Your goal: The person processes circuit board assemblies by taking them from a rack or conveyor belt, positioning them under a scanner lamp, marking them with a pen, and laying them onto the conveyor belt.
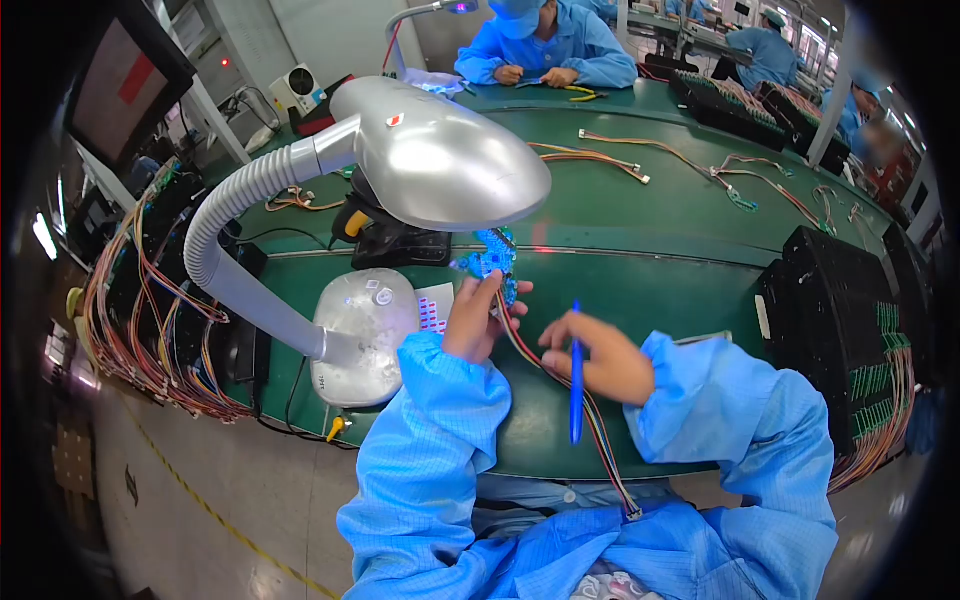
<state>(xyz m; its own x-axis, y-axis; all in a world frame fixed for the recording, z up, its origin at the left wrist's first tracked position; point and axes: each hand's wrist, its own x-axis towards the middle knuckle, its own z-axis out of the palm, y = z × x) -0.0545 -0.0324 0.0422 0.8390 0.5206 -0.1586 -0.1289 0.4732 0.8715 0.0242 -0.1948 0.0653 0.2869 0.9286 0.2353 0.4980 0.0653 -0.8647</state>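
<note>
My left hand [472, 318] grips a small circuit board [494, 258] by its lower end, and blue light falls on the board beneath the lamp head [450, 165]. A bundle of coloured wires [518, 345] runs down from the board, passes below my right hand and ends in a white connector [632, 514] near my lap. To the right of the board, my right hand [598, 358] has curled fingers and holds a slim blue pen [577, 400] nearly upright. The pen is apart from the board.
The lamp base [365, 340] stands on the green bench [660, 275] to my left, beside a yellow-black scanner [355, 222]. Black racks [822, 320] of wired boards flank me. Loose harnesses [690, 165] lie across the far bench. A co-worker [545, 50] sits opposite.
</note>
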